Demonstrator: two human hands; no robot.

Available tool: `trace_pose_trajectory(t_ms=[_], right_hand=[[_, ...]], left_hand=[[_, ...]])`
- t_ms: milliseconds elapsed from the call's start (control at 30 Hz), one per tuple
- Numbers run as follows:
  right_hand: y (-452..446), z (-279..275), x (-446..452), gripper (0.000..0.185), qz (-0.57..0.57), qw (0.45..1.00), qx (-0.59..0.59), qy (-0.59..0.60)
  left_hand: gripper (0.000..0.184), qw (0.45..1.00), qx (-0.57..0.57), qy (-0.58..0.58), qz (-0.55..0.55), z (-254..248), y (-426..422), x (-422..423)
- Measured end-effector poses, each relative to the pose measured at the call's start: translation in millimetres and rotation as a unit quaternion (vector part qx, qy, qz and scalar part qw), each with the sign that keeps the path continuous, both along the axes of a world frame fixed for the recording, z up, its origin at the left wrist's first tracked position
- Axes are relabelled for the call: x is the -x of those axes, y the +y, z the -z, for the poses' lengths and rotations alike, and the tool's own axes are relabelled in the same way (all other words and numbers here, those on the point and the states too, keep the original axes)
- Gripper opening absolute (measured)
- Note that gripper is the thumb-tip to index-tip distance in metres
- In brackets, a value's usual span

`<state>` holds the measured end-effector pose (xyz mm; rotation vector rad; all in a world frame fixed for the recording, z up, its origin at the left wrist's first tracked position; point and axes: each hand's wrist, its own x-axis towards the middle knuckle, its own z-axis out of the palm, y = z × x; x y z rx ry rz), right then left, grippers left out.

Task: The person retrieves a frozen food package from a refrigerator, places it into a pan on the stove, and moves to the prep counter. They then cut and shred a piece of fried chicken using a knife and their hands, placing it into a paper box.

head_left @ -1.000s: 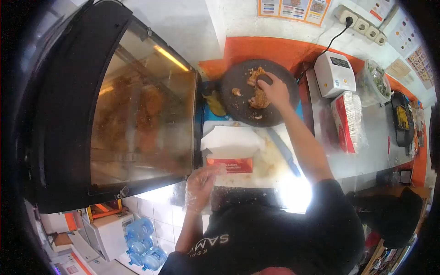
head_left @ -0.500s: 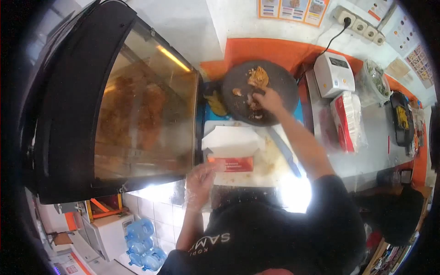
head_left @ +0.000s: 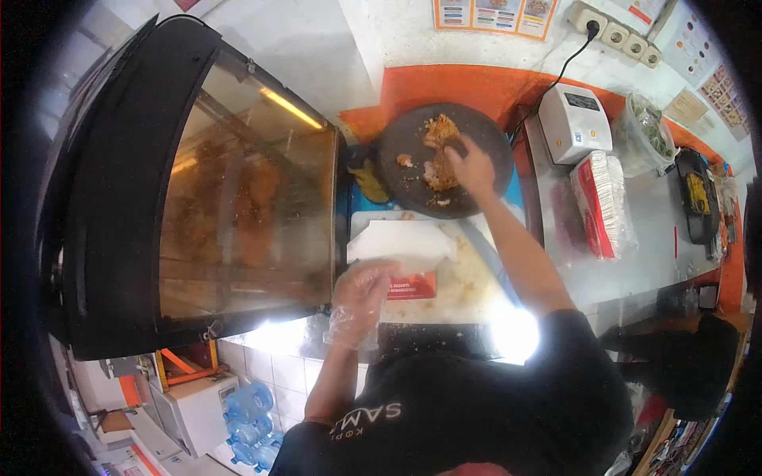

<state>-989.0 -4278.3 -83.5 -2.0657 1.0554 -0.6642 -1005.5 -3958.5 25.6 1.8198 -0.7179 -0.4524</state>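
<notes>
Over a round dark stone slab [head_left: 484, 127], my right hand [head_left: 474, 168] is bare, its fingers closed round a small dark object [head_left: 454, 147] against browned, crumbly food [head_left: 439, 169]. More crumbs and a small pale piece lie on the slab. My left hand [head_left: 365, 295] wears a clear plastic glove and hovers by the near left side of a white paper box [head_left: 405, 240] with a red printed flap [head_left: 414, 286]. Its fingers are bent together; whether they hold anything is hidden. The box stands open on a white cutting board [head_left: 468, 305]. A knife [head_left: 488, 258] lies right of it.
A glass-fronted cabinet [head_left: 246, 198] fills the left side. Right of the slab, a steel counter [head_left: 587, 278] bears a white device [head_left: 574, 123], a red-and-white pack [head_left: 601, 205], a clear tub of greens [head_left: 647, 135] and a black tray [head_left: 698, 194]. A cable hangs from wall sockets.
My left hand has moved slightly up and right over the box's flap. My right hand shifted down over the food, then back up. The view has tilted slightly.
</notes>
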Motion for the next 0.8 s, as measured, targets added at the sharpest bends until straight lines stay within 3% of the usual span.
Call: trace_pose_trajectory(t_ms=[67, 100, 167, 300, 333, 400, 533, 633, 667, 700, 733, 800], right_hand=[[10.9, 31.0, 1.9, 0.053, -0.034, 0.991, 0.034, 0.123], [-12.7, 28.1, -11.2, 0.053, -0.031, 0.992, 0.046, 0.113], [-34.1, 20.8, -19.3, 0.054, -0.084, 0.989, -0.038, 0.113], [-4.5, -8.7, -3.9, 0.052, 0.035, 0.999, -0.003, -0.005], [-1.7, 5.6, -2.7, 0.052, 0.034, 0.999, -0.005, -0.005], [2.0, 42.2, 6.2, 0.052, -0.045, 0.992, 0.026, 0.113], [-23.6, 9.2, 5.8, 0.053, -0.026, 0.998, -0.030, 0.048], [13.2, 2.3, 20.4, 0.052, -0.013, 1.000, 0.019, -0.009], [19.1, 23.6, 18.5, 0.053, -0.056, 0.994, 0.004, 0.095], [16.3, 41.4, 23.1, 0.053, -0.054, 0.994, -0.001, 0.097], [8.8, 39.3, 19.7, 0.055, -0.070, 0.993, -0.038, 0.089], [-14.3, 48.5, 13.3, 0.057, -0.100, 0.989, -0.102, 0.047]], left_hand=[[0.017, 1.000, -0.020, -0.012, 0.000, -2.4, 1.2, 2.3], [0.018, 1.000, 0.004, -0.006, 0.019, 1.3, -6.8, -2.9], [0.020, 0.999, 0.012, 0.016, 0.036, 3.2, -5.2, 2.9], [0.020, 0.998, 0.006, -0.009, 0.060, 5.5, -14.0, -6.1], [0.021, 0.999, 0.000, -0.008, 0.053, 9.6, -14.2, -8.2], [0.021, 0.999, -0.010, -0.004, 0.051, 8.0, -13.5, -7.0], [0.023, 0.998, 0.024, -0.029, 0.052, 8.4, -25.3, -4.7], [0.026, 0.997, 0.018, -0.038, 0.066, 7.7, -41.0, -18.4], [0.026, 0.998, 0.015, -0.021, 0.050, 4.8, -48.1, -21.2], [0.025, 0.999, 0.010, -0.004, 0.036, 2.7, -53.7, -21.7], [0.022, 0.994, 0.080, 0.032, 0.061, 11.7, -64.9, -27.3], [0.022, 0.996, 0.024, -0.045, 0.079, 10.9, -92.6, -42.2]])
